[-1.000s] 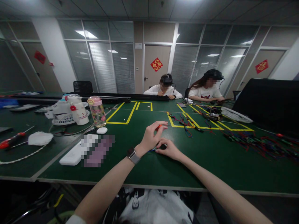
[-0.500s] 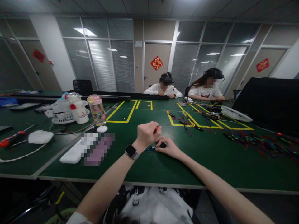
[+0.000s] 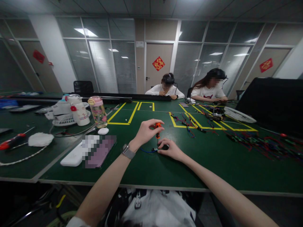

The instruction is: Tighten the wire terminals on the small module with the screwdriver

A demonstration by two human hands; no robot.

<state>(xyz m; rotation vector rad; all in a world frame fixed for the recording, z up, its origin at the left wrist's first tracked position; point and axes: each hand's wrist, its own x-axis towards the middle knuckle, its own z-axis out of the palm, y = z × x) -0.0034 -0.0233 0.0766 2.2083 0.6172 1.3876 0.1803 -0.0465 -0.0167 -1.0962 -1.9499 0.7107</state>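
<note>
An orange and black screwdriver stands nearly upright, its handle between the thumb and fingers of my left hand. Its thin shaft points down at a small circuit board on the table. My right hand is closed in a pinch on the board's right edge, partly hiding it. From the board's left side a blue wire curves out over the green surface. On my left wrist is a watch.
Left on the green table lie a white case, a purple phone and a pink-lidded bottle. Wired boards are heaped at right. Two people sit across, behind yellow tape outlines.
My left hand has turned and its fingers have loosened from a fist, so more of the screwdriver shows. The left wrist shifted left. My right hand stays in place.
</note>
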